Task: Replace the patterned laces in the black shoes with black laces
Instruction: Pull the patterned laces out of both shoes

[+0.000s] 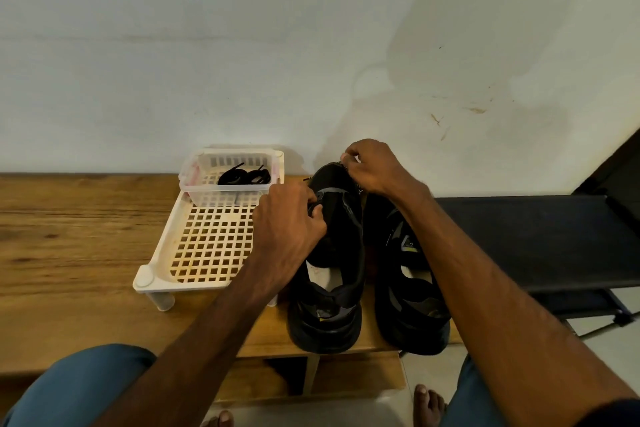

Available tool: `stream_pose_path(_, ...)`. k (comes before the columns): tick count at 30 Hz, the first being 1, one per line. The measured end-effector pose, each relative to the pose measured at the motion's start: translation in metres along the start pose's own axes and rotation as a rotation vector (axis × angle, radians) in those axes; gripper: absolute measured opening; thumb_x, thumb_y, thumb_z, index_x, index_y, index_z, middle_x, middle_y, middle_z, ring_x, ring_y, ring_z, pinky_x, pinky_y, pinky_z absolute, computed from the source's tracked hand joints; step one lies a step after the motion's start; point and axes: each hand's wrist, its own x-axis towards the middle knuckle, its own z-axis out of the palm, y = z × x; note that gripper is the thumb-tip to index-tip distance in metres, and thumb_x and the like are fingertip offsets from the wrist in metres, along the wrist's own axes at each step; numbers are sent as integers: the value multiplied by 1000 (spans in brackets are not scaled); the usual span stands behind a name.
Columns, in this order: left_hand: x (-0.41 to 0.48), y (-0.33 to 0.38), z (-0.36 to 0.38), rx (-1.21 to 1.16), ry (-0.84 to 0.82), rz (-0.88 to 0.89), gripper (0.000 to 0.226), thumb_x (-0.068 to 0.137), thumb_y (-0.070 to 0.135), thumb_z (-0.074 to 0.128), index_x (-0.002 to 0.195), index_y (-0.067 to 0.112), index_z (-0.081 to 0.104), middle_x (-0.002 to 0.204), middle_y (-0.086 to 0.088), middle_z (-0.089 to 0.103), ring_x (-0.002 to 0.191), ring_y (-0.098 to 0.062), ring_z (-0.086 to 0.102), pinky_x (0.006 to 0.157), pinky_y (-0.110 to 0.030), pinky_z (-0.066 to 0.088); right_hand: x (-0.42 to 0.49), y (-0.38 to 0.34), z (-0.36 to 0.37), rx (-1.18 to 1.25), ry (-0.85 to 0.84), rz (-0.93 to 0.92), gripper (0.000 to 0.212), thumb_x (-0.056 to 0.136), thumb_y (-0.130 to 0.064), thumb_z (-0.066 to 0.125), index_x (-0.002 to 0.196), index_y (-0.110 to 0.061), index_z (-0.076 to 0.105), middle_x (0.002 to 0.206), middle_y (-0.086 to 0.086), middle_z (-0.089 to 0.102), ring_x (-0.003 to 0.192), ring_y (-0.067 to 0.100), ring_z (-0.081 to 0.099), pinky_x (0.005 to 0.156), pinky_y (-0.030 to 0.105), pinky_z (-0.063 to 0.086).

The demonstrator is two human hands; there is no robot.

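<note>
Head view. Item: wooden bench [69, 236], back edge against the wall at 12 o'clock, front edge at 6 o'clock, right end beside a black shelf [536, 236] at 3 o'clock. Bare bench top lay open toward 9 o'clock. Item: pair of black shoes, side by side at the bench's right end, heels at the front edge. The left shoe [339, 218] ran long axis 6 to 12, toe toward 12 and tilted up. The right shoe [408, 288] lay parallel, just beside it at 3 o'clock. The left hand [291, 229] gripped the left shoe's side, fingers curled. The right hand [374, 166] pinched a patterned lace [360, 188] at the toe. Item: cream lattice tray [207, 246] at 9 o'clock of the shoes, carrying a small basket [194, 180] at its far end with black laces [244, 177] inside.
</note>
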Motion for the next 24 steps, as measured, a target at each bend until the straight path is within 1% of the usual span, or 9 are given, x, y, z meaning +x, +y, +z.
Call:
stream_pose_path(2, -1, 0, 0, -6, -2, 2, 21, 92, 31, 71, 104, 17, 80, 92, -1, 76, 83, -19, 71, 76, -31, 59, -2, 2, 1, 12, -60, 14, 51, 107, -34, 46, 73, 4, 55, 76, 19, 62, 69, 30, 59, 68, 35, 50)
stream_pose_path(4, -2, -1, -1, -12, -2, 6, 21, 92, 30, 71, 106, 17, 79, 93, -2, 77, 84, -20, 72, 78, -32, 59, -5, 1, 1, 52, -114, 17, 52, 109, -41, 42, 68, -8, 46, 64, 9, 45, 60, 22, 44, 60, 31, 38)
stream_pose_path(8, -5, -1, -1, -26, 30, 39, 21, 92, 28, 71, 106, 15, 80, 98, -3, 77, 88, -22, 72, 80, -33, 57, -8, -1, 1, 110, -171, 53, 60, 106, -59, 29, 66, -15, 34, 63, 3, 38, 57, 18, 38, 62, 32, 35)
stream_pose_path(12, -9, -1, -2, -42, 85, 88, 18, 91, 25, 72, 103, 14, 81, 94, -3, 77, 86, -22, 72, 76, -29, 52, -10, 0, 0, 136, -199, 102, 90, 101, -71, 18, 81, 8, 55, 81, 28, 57, 72, 33, 56, 78, 45, 49)
stream_pose_path(16, -11, -2, -4, -47, 127, 117, 16, 89, 23, 74, 101, 14, 81, 94, -4, 77, 86, -22, 72, 75, -23, 45, -8, 1, -2, 155, -48, 103, 69, 104, -66, 22, 61, -13, 32, 59, 6, 38, 54, 19, 38, 60, 34, 34)
stream_pose_path(20, -11, -4, -4, -57, 138, 99, 17, 90, 23, 74, 103, 14, 81, 95, -4, 77, 87, -21, 72, 79, -21, 43, -7, 1, -5, 192, 43, 93, 66, 105, -63, 22, 59, -17, 32, 57, 2, 36, 52, 17, 34, 57, 32, 32)
stream_pose_path(22, -12, -3, -4, -66, 144, 104, 16, 90, 22, 75, 101, 13, 81, 93, -5, 77, 85, -21, 72, 79, -21, 42, -13, -1, -6, 195, -103, 119, 77, 103, -68, 17, 72, -12, 59, 73, 10, 58, 66, 22, 55, 69, 35, 42)
stream_pose_path(23, -12, -3, -4, -67, 148, 104, 16, 89, 22, 75, 101, 13, 81, 93, -5, 77, 85, -22, 72, 79, -22, 42, -15, -2, -6, 179, -178, 138, 89, 102, -69, 14, 99, -1, 71, 96, 19, 69, 86, 30, 65, 82, 40, 46)
stream_pose_path(24, -11, -3, -4, -66, 149, 98, 17, 89, 22, 75, 103, 14, 81, 94, -4, 78, 86, -22, 72, 79, -22, 42, -16, -2, -5, 163, -211, 153, 96, 101, -70, 12, 119, 7, 67, 116, 25, 68, 103, 36, 66, 92, 43, 47)
